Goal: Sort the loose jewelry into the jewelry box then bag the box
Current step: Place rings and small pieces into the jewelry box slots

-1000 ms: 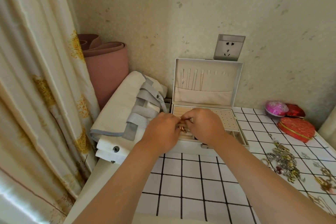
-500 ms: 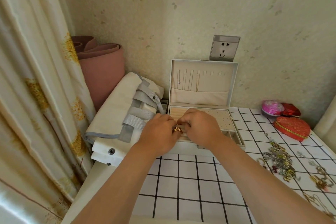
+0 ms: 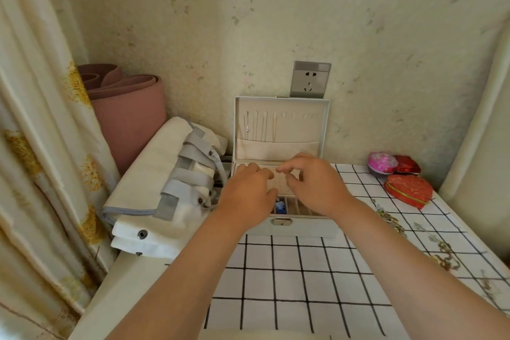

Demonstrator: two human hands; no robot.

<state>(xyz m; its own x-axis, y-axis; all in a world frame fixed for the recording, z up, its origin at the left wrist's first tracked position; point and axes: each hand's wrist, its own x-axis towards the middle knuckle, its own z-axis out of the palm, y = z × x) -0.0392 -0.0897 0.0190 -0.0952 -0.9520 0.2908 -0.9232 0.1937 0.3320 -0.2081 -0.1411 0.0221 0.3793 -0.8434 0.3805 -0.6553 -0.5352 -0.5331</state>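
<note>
Over the open jewelry box [image 3: 303,228] at the back edge of the table [image 3: 276,284], the left hand [image 3: 248,194] and right hand [image 3: 313,186] curl their fingers narrowly; whether either pinches anything, I cannot tell.

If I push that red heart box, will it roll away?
Probably not: the red heart-shaped box lies flat on the checked tablecloth, so it would likely slide, not roll. Its shiny cover looks smooth, perhaps slippery to grip. The gold seam round its side suggests a lid that might open when lifted.
</note>
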